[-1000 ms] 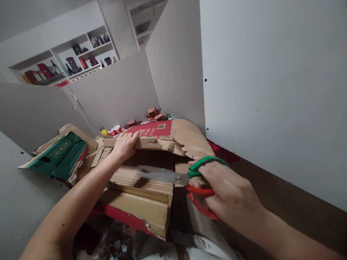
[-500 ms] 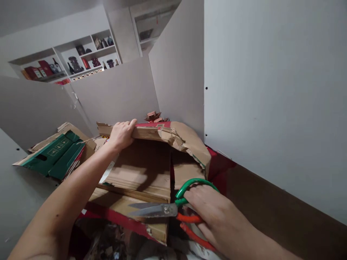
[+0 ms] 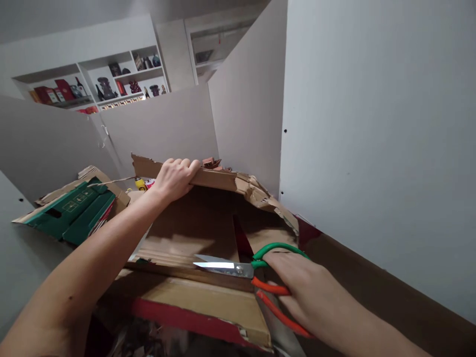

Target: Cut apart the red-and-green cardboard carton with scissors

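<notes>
My left hand [image 3: 176, 179] is closed over the upper edge of a brown cardboard box [image 3: 219, 179], fingers on the far side. The box's right part is crumpled and torn, and its inside lies in shadow. In my right hand [image 3: 297, 270] is a pair of scissors [image 3: 238, 269] with one green and one orange handle. Their blades point left, slightly apart, over the cardboard below the box's opening. No cardboard shows between the blades. Nearer to me a strip of cardboard with a red side [image 3: 186, 315] crosses the view.
Flattened green cardboard [image 3: 80, 208] leans at the left. A yellow item [image 3: 140, 183] and a small brown model boat [image 3: 211, 162] sit behind the box. Grey panels [image 3: 245, 99] stand around, a large white one [image 3: 372, 124] at the right. Shelves [image 3: 107, 82] with ornaments are far back.
My left hand has lifted and tilted the box edge away, so its red outer face no longer shows. The scissors have moved slightly up and right. The view has shifted a little.
</notes>
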`<control>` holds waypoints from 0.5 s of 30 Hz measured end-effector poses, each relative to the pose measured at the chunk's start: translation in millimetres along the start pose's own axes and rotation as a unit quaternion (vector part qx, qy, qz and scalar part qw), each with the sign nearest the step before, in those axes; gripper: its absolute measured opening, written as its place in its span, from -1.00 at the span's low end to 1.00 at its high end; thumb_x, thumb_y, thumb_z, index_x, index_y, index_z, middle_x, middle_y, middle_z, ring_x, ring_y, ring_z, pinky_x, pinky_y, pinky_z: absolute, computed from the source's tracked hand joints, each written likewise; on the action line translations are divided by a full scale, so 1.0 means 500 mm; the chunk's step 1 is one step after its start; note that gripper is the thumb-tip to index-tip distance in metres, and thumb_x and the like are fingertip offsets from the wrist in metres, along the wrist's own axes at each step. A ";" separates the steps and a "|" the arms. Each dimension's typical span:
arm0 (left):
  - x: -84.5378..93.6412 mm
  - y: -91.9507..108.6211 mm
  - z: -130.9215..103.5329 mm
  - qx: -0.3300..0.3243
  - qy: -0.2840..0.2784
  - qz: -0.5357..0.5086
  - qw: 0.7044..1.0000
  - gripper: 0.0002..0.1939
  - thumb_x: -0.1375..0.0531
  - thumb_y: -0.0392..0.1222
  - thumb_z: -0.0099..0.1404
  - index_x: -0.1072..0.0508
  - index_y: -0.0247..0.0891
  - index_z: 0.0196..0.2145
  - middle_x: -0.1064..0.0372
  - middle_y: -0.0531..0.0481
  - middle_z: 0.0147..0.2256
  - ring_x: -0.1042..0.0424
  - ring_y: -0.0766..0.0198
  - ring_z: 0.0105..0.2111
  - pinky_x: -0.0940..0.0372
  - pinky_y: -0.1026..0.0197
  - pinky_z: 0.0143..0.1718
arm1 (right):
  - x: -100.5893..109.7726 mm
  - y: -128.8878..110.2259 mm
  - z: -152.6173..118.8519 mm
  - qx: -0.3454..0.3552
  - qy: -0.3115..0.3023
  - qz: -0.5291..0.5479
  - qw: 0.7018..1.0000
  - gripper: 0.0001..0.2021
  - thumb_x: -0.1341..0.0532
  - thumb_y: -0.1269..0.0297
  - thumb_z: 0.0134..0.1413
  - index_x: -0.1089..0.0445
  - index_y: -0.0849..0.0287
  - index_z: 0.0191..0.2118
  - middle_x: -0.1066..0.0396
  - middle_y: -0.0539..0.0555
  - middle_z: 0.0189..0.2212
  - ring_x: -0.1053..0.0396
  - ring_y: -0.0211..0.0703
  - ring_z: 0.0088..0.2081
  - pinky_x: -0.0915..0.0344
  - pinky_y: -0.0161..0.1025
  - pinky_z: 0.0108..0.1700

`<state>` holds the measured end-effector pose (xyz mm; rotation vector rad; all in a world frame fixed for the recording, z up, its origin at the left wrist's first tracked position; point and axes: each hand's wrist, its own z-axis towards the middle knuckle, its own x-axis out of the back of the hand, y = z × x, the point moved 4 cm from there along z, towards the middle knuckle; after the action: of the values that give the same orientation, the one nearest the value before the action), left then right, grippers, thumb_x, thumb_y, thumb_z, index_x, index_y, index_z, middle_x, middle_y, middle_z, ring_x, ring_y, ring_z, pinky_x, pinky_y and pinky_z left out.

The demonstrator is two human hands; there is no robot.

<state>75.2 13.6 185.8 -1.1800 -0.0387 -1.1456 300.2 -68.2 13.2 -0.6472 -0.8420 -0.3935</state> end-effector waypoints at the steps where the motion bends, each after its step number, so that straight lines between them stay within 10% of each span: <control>1: 0.002 0.001 0.003 0.000 -0.005 -0.003 1.000 -0.59 -0.20 -0.19 0.17 -0.28 -0.28 -0.03 -0.44 -0.17 -0.24 -0.46 0.00 -0.21 -0.18 0.10 -0.26 | -0.001 -0.002 0.005 -0.005 -0.012 0.003 1.000 -0.77 -0.08 0.64 -0.11 -0.24 0.16 -0.35 -0.33 0.03 -0.36 -0.27 -0.14 -0.30 -0.19 -0.25 -0.27; 15: 0.023 -0.008 0.002 0.030 -0.052 -0.036 0.998 -0.65 -0.17 -0.18 0.17 -0.30 -0.25 -0.07 -0.47 -0.15 -0.26 -0.48 -0.06 -0.24 -0.24 0.10 -0.31 | -0.010 0.002 0.048 -0.011 -0.059 0.030 0.998 -0.87 -0.14 0.49 0.06 -0.32 0.13 -0.27 -0.39 0.04 -0.28 -0.31 -0.13 -0.22 -0.21 -0.26 -0.22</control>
<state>78.4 7.0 195.2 -1.1931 -0.1955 -1.1381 284.4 -51.0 20.7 -0.7205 -0.9285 -0.3135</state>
